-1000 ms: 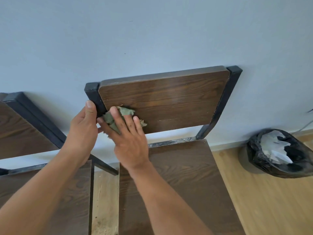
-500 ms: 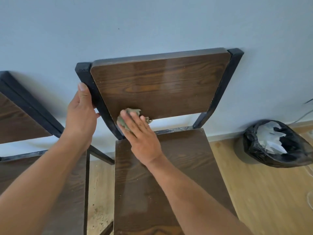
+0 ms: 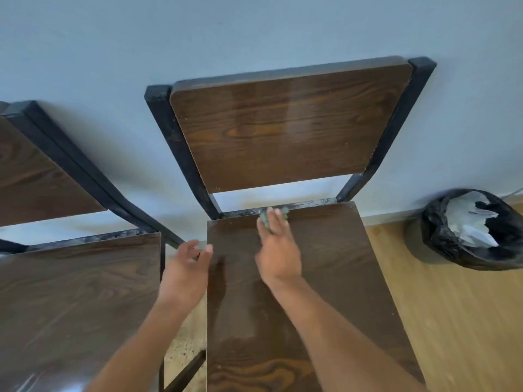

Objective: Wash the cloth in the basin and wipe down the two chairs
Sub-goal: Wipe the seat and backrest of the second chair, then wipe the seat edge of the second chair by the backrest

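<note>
While the right hand [image 3: 278, 254] presses the greenish cloth [image 3: 266, 217] flat under its fingers at the back edge of the right chair's seat [image 3: 325, 278], the left hand [image 3: 185, 267] hovers with spread fingers, empty, beside the seat's left edge.

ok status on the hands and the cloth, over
Right hand pressing the cloth flat at the back edge of the right chair's seat. Left hand open, empty, at the seat's left edge. Nothing in the way.
</note>
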